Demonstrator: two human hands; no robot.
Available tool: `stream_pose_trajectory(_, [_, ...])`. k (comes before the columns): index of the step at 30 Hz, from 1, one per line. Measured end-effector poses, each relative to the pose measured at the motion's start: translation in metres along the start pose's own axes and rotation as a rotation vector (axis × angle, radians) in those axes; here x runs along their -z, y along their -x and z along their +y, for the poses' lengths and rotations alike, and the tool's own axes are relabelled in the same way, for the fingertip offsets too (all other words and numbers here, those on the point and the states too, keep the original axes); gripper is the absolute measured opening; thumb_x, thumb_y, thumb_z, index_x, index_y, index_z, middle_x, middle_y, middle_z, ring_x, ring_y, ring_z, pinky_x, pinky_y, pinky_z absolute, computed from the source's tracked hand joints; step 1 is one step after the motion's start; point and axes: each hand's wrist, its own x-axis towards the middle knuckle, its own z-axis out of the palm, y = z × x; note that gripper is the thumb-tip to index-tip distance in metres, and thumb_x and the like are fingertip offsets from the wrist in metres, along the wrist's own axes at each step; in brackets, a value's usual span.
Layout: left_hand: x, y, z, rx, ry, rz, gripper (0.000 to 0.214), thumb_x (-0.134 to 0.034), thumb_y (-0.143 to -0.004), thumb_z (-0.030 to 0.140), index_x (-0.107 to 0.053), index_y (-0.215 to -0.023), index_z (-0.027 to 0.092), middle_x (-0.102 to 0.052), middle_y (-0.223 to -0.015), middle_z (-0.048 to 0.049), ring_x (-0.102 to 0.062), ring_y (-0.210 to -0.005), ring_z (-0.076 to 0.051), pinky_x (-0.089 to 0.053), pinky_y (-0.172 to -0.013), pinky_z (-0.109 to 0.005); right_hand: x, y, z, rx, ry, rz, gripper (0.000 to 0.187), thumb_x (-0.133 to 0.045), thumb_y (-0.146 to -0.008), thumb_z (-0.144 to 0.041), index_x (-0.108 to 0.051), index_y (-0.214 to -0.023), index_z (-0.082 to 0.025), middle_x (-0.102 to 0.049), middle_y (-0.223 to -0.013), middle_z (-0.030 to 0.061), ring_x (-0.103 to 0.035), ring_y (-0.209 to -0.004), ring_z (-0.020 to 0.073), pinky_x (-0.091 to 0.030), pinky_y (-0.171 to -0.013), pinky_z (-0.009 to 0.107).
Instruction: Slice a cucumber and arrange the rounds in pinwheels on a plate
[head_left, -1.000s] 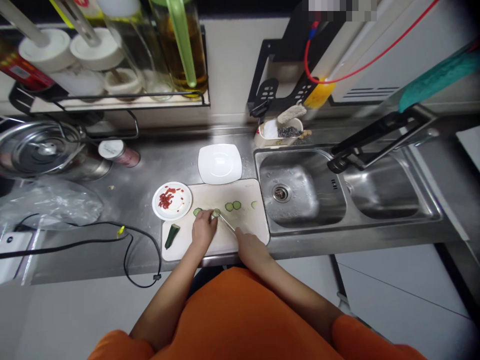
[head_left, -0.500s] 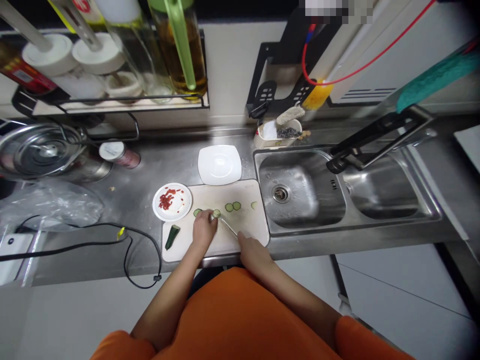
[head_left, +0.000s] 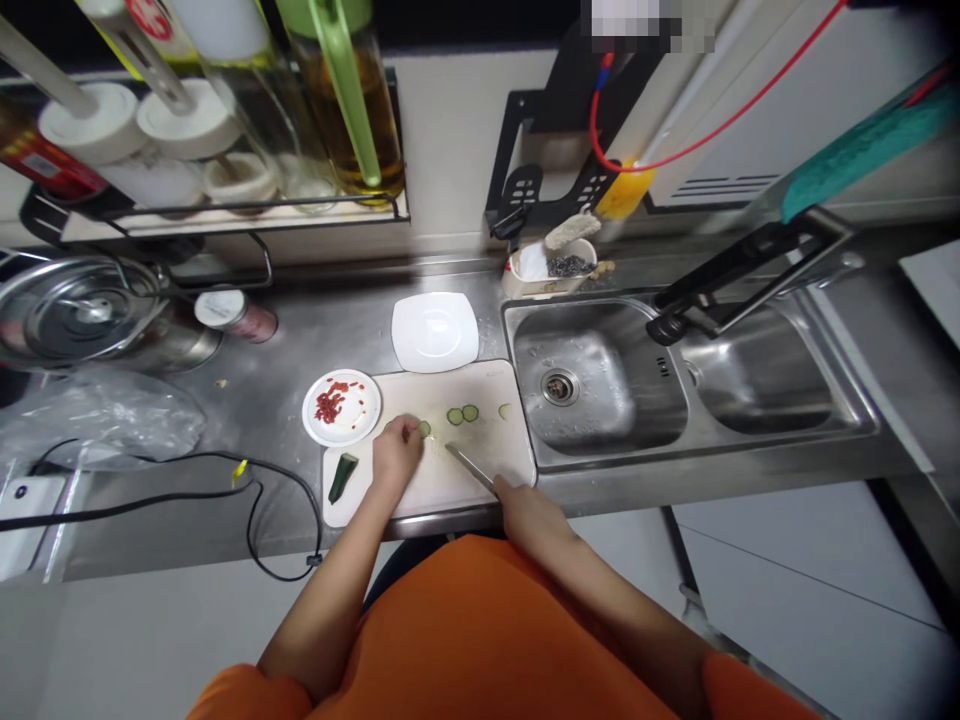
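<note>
Steel counter [head_left: 337, 320]: cutting board [head_left: 484, 388], square plate [head_left: 435, 330], plastic bag [head_left: 112, 415], black cable [head_left: 150, 508].

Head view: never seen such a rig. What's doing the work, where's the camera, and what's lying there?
No machine: a person works bare-handed. The only camera is worn on the head, looking forward and down. The right hand holds a knife; the left hand is beside a green-edged round slice, grip unclear. On the steel counter, a pale cutting board carries more slices and a dark green piece. A round plate of red bits, a white squarish plate and a sink lie around it.
</note>
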Motion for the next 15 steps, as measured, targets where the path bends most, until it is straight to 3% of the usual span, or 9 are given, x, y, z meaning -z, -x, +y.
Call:
stream_pose_trajectory(4, [0.021, 0.0, -0.012, 0.094, -0.036, 0.1, 0.015, -0.052, -0.079, 0.032, -0.062, -0.083, 0.021, -0.067, -0.076, -0.0002, -0.059, -0.068, -0.015, -0.041, -0.067, -0.025, -0.002, -0.001, 0.002, 0.007, 0.005, 0.011, 0.042, -0.034, -0.079, -0.002, -0.05, -0.114, -0.019, -0.064, -0.088, 0.0107, -0.061, -0.087, 0.0217, -0.037, -0.063, 0.027])
stream_pose_trajectory(8, [0.034, 0.003, -0.022, 0.1, -0.141, 0.103, 0.017, -0.049, -0.081, 0.029, -0.063, -0.088, 0.021, -0.067, -0.078, -0.0021, -0.059, -0.068, -0.016, -0.042, -0.067, -0.026, -0.003, -0.002, 0.003, -0.004, -0.009, 0.003, 0.042, -0.034, -0.08, -0.003, -0.05, -0.114, -0.02, -0.064, -0.09, 0.011, -0.061, -0.087, 0.0214, -0.037, -0.064, 0.028])
stream_pose_trajectory(12, [0.031, 0.006, -0.022, 0.027, -0.295, 0.137, 0.022, -0.049, -0.083, 0.028, -0.065, -0.096, 0.02, -0.066, -0.091, -0.0075, -0.06, -0.081, -0.02, -0.044, -0.072, -0.03, -0.003, -0.001, 0.004, 0.015, -0.002, 0.013, 0.041, -0.034, -0.08, -0.002, -0.05, -0.113, -0.02, -0.065, -0.089, 0.0112, -0.061, -0.086, 0.0222, -0.038, -0.063, 0.028])
stream_pose_trajectory(15, [0.018, 0.003, -0.013, -0.073, -0.233, 0.107, 0.025, -0.049, -0.083, 0.027, -0.065, -0.102, 0.021, -0.065, -0.099, -0.0078, -0.059, -0.09, -0.02, -0.045, -0.081, -0.031, -0.002, 0.0, 0.003, 0.014, 0.012, 0.001, 0.042, -0.034, -0.078, -0.001, -0.049, -0.113, -0.019, -0.065, -0.088, 0.0112, -0.062, -0.085, 0.023, -0.039, -0.063, 0.028])
